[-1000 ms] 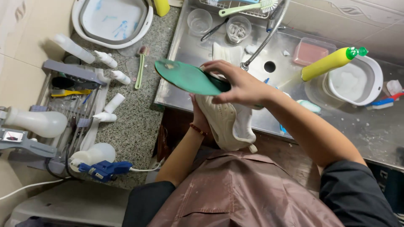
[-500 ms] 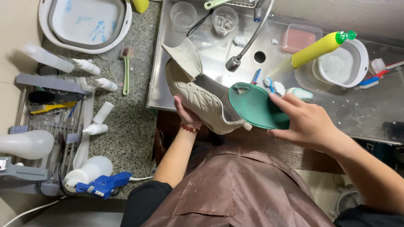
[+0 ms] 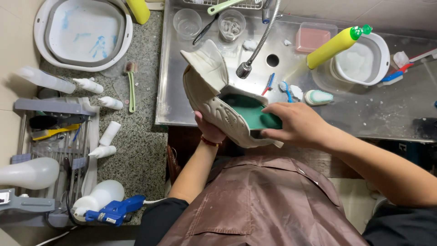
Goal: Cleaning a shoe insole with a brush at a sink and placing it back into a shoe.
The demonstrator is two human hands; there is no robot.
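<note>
- A cream shoe is held tilted over the near edge of the steel sink.
- A green insole sits partly inside it.
- The right hand pinches the insole in its grip.
- The left hand clasps the shoe from beneath.
- A tap hangs just beyond.

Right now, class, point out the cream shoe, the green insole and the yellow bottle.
cream shoe (image 3: 214, 98): head view, on its side wall.
green insole (image 3: 255, 116): head view, on its exposed flat face.
yellow bottle (image 3: 330, 48): head view, mid-body.

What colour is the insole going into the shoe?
Green. The insole shows best, and only, in the head view.
</note>
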